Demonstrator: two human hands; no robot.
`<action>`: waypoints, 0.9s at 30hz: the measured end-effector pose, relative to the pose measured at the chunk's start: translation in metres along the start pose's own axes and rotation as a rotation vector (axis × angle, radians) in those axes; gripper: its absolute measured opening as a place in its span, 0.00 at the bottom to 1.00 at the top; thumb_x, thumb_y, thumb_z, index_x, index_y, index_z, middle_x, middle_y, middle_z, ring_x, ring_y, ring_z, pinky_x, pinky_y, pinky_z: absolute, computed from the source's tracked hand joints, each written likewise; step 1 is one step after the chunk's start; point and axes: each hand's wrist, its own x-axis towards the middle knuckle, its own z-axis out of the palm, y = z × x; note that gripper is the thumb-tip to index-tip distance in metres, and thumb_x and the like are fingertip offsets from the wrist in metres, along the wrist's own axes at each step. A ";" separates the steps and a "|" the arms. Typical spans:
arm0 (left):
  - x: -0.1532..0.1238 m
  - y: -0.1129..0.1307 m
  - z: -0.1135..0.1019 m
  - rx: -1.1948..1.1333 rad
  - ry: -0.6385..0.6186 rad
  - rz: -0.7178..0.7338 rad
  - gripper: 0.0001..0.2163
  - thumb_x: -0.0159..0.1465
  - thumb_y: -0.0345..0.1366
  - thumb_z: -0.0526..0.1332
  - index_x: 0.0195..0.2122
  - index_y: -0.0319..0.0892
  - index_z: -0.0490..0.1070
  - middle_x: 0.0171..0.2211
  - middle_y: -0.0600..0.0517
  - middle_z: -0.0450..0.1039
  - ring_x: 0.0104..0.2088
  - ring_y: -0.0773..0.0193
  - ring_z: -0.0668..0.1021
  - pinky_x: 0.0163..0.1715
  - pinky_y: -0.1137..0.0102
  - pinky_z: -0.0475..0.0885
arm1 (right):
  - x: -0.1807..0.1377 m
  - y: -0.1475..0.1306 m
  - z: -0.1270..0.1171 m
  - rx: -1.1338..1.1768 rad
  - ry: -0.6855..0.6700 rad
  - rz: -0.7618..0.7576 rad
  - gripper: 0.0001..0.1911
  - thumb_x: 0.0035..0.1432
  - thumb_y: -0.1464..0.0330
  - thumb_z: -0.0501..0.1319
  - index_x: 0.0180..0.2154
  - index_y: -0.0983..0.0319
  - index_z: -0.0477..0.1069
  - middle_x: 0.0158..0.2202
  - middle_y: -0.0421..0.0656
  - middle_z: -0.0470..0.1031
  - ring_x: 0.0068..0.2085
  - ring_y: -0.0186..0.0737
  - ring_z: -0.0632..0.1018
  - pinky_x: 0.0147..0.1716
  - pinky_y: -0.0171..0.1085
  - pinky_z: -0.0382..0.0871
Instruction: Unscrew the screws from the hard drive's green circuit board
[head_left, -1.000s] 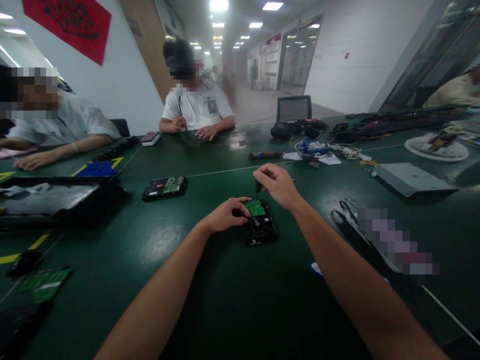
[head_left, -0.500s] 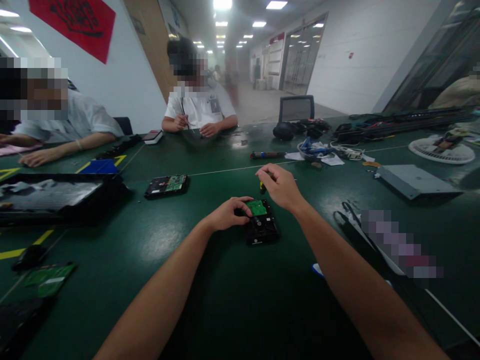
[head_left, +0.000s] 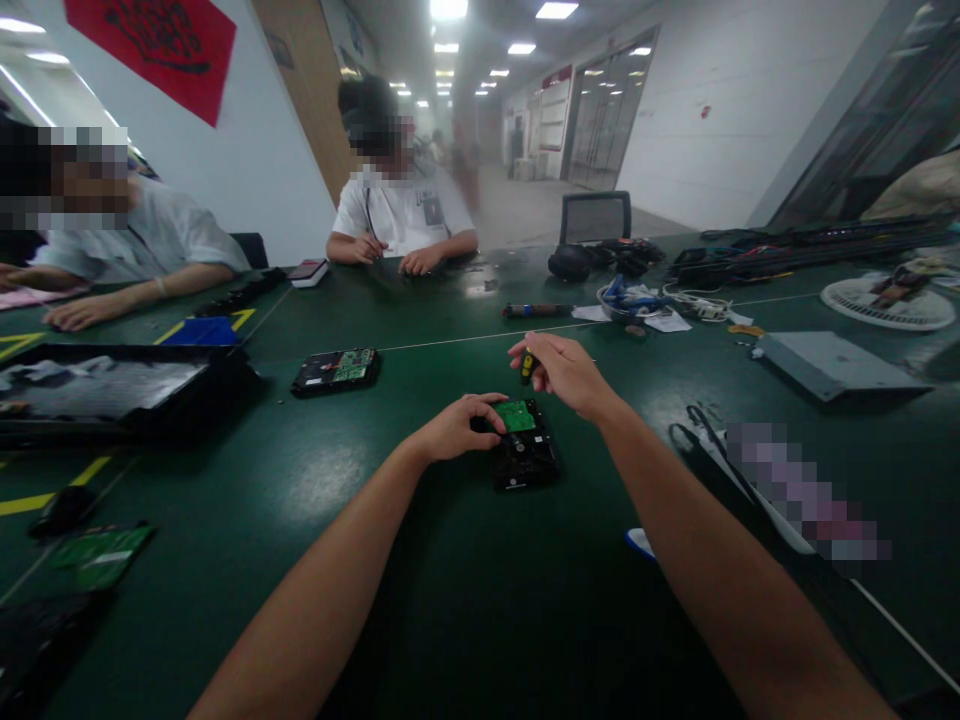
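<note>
A black hard drive [head_left: 525,458] with a green circuit board [head_left: 514,416] on top lies on the dark green table [head_left: 465,590] in front of me. My left hand [head_left: 456,428] curls over the drive's left edge, fingertips on the board's corner. My right hand [head_left: 564,372] is closed round a small screwdriver [head_left: 527,368] with a yellow and black handle, held upright just above the far edge of the board.
A second hard drive [head_left: 336,371] lies to the left, beyond it a black tray [head_left: 112,395]. A loose green board [head_left: 97,557] sits near left. Two people sit across the table. A grey metal plate [head_left: 832,364], cables [head_left: 637,298] and another screwdriver [head_left: 536,311] lie far right.
My right hand has tilted slightly, so the screwdriver's yellow handle shows more. My left hand stays on the drive.
</note>
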 end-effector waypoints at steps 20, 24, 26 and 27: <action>0.001 0.000 0.000 0.003 0.004 0.001 0.09 0.57 0.36 0.70 0.39 0.46 0.81 0.68 0.49 0.65 0.68 0.48 0.67 0.69 0.51 0.54 | -0.010 -0.019 -0.002 -0.862 0.231 -0.300 0.23 0.72 0.54 0.52 0.28 0.58 0.73 0.31 0.46 0.78 0.33 0.43 0.74 0.33 0.42 0.59; 0.001 0.002 -0.001 0.003 0.004 -0.004 0.08 0.57 0.36 0.70 0.39 0.46 0.81 0.68 0.50 0.65 0.68 0.48 0.67 0.70 0.50 0.54 | -0.010 -0.017 0.000 -0.899 0.221 -0.242 0.27 0.70 0.49 0.52 0.25 0.57 0.73 0.26 0.45 0.76 0.28 0.42 0.72 0.29 0.41 0.55; 0.000 0.002 -0.001 0.005 0.004 -0.004 0.08 0.58 0.37 0.70 0.39 0.47 0.81 0.68 0.50 0.65 0.68 0.49 0.67 0.70 0.50 0.54 | -0.009 -0.017 0.000 -0.857 0.185 -0.211 0.30 0.69 0.46 0.52 0.23 0.56 0.73 0.24 0.45 0.75 0.27 0.41 0.72 0.29 0.41 0.54; 0.000 0.002 -0.001 0.006 0.004 -0.004 0.08 0.58 0.37 0.70 0.39 0.47 0.81 0.68 0.50 0.65 0.68 0.49 0.67 0.70 0.50 0.54 | -0.009 -0.018 -0.001 -0.833 0.157 -0.193 0.31 0.69 0.45 0.52 0.22 0.56 0.73 0.24 0.45 0.75 0.26 0.41 0.71 0.29 0.41 0.54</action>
